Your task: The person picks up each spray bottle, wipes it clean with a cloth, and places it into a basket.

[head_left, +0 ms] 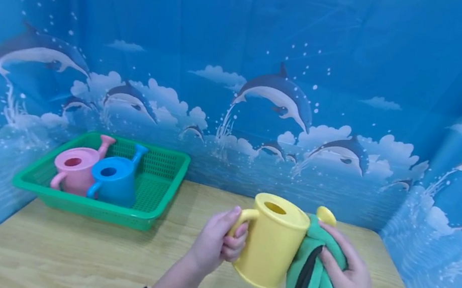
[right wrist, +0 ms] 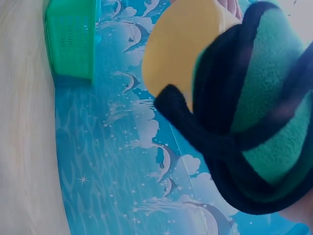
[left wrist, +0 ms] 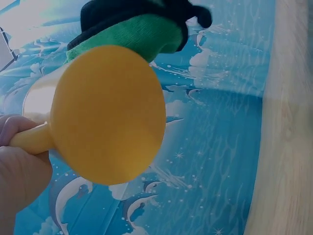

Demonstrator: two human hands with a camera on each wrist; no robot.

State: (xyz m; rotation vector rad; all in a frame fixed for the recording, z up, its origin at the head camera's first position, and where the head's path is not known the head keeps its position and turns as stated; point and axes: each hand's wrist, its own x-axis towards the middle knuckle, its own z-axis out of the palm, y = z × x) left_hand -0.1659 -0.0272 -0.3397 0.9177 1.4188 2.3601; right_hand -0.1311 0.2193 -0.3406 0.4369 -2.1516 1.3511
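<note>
My left hand [head_left: 218, 239] grips the handle of a yellow watering can [head_left: 271, 245], lifted above the table and slightly tilted. In the left wrist view the can's round base [left wrist: 108, 115] faces the camera. On the can's right side, my right hand [head_left: 348, 276] holds a folded green cloth [head_left: 314, 275] with black edging against the wall of the can. The can's yellow sprinkler head [head_left: 326, 215] shows just above the cloth, while its spout is hidden behind the cloth. A dark loop of the cloth [right wrist: 181, 115] hangs out in the right wrist view.
At the back left of the wooden table [head_left: 102, 257] stands a green plastic basket [head_left: 97, 212]. Inside it are a pink watering can [head_left: 77, 177] and a blue watering can [head_left: 118, 183], side by side. A blue dolphin-print sheet [head_left: 241, 28] walls the table at the back and sides.
</note>
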